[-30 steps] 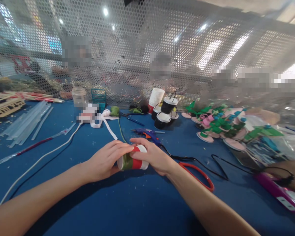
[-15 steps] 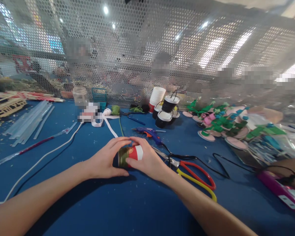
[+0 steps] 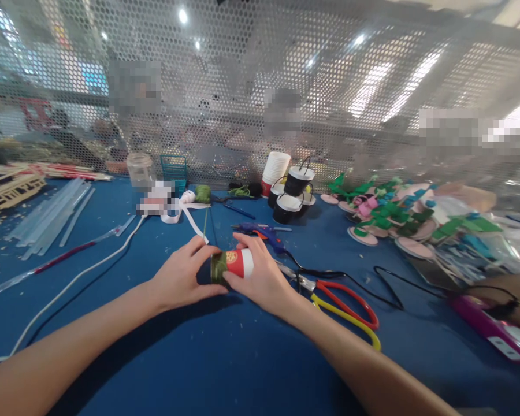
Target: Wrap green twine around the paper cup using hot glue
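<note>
Hands (image 3: 179, 271) (image 3: 262, 274) clasped round a yarn-wrapped cup (image 3: 231, 264) — glue gun (image 3: 263, 231) beyond, scissors (image 3: 307, 283) at right.

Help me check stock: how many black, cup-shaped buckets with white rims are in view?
4: the top bucket, stacked above the others; the front bucket; and, partly hidden behind it, the left bucket and the right bucket. More may be hidden.

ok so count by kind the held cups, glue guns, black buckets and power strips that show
Red-and-white paper cup wrapped in green yarn, held: 1
Blue-and-orange glue gun: 1
Black cup-shaped buckets with white rims, visible: 4
Purple power strip: 1
Total: 7
</note>
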Motion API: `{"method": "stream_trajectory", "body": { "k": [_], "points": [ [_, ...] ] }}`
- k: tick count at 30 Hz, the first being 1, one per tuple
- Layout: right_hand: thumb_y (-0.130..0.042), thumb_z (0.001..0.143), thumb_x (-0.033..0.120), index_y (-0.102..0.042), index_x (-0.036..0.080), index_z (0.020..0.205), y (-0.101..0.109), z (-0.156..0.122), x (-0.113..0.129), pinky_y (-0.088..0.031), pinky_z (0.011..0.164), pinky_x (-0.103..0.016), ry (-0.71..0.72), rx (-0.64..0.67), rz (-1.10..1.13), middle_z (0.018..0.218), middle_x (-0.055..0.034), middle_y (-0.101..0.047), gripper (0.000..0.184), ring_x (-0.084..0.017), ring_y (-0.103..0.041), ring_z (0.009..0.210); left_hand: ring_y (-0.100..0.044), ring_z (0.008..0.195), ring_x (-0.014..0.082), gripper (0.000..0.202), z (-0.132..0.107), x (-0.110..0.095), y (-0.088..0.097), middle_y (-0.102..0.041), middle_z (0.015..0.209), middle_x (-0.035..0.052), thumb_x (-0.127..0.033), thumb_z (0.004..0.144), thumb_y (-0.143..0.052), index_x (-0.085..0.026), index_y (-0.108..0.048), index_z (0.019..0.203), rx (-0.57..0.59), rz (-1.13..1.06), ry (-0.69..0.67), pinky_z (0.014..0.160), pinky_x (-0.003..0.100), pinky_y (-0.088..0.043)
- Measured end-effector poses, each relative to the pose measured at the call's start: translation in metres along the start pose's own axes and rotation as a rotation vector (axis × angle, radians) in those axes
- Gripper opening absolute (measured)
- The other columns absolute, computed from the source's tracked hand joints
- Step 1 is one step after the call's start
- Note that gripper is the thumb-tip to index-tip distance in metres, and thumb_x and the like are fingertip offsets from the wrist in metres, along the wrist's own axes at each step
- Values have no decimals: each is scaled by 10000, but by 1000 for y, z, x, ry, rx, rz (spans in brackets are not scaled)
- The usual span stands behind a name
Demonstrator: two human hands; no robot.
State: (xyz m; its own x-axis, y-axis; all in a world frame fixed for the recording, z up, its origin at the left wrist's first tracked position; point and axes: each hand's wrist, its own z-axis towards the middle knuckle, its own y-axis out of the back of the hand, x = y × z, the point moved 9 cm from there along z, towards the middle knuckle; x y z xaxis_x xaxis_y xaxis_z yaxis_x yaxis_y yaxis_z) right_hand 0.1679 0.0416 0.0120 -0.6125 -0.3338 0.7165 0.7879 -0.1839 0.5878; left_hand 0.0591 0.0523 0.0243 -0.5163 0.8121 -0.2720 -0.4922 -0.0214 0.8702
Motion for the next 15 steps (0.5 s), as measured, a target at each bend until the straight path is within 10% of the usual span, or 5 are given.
{"method": "stream_trajectory", "body": {
  "k": [15],
  "points": [
    [-626,627,283,-428,176,1137,-2,2,-19,-419,866,-422,-170,-7,137,1034,-97,-473,558,-215,-504,948,-597,806,196,594,-3,28,-18,-504,940,60,-482,654,-644,-131,-516,1115,24,-568,393,751,391,-528]
  ]
}}
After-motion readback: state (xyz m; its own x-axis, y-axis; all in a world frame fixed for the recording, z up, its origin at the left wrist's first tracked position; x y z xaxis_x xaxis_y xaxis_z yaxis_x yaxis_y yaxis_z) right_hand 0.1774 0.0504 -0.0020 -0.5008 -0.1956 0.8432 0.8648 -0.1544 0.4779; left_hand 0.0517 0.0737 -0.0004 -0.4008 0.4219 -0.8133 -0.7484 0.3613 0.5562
